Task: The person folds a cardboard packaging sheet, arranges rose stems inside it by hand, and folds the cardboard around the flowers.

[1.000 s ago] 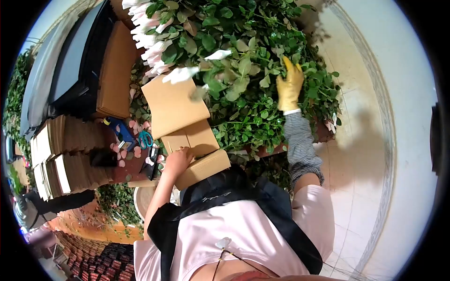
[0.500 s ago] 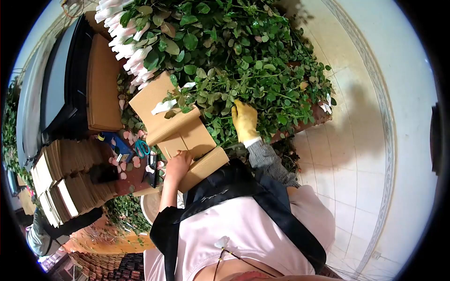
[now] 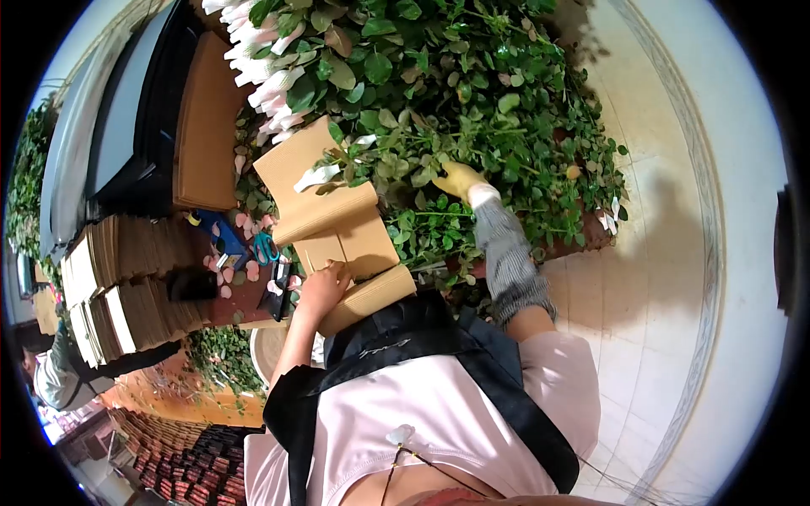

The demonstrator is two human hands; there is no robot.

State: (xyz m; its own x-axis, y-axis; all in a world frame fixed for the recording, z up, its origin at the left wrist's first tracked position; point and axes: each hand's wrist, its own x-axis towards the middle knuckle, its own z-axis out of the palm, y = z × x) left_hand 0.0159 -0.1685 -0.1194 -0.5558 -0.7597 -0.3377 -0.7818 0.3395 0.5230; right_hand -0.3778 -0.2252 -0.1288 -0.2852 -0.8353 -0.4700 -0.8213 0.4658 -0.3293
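Observation:
My left hand [image 3: 324, 289], bare, rests on a sheet of brown corrugated cardboard [image 3: 371, 246] with its fingers curled against it. The sheet's near edge rolls up beside my apron, and a second fold rises farther back. White-netted flower heads [image 3: 317, 178] lie on the upper cardboard, their leafy stems [image 3: 405, 160] running right. In a yellow glove, my right hand [image 3: 461, 180] reaches into these leaves and closes around stems; its fingertips are partly hidden.
A big heap of leafy stems [image 3: 506, 101] covers the table's far side, with white-netted heads [image 3: 268, 84] at its left. Teal scissors [image 3: 266, 250], a blue tool [image 3: 224, 244] and pink petals lie left. Cardboard stacks [image 3: 126, 291] stand farther left, near another person [image 3: 59, 371].
My right hand has moved farther into the leaves, and its arm is stretched out more. My left hand stays on the cardboard. The whole view has shifted slightly.

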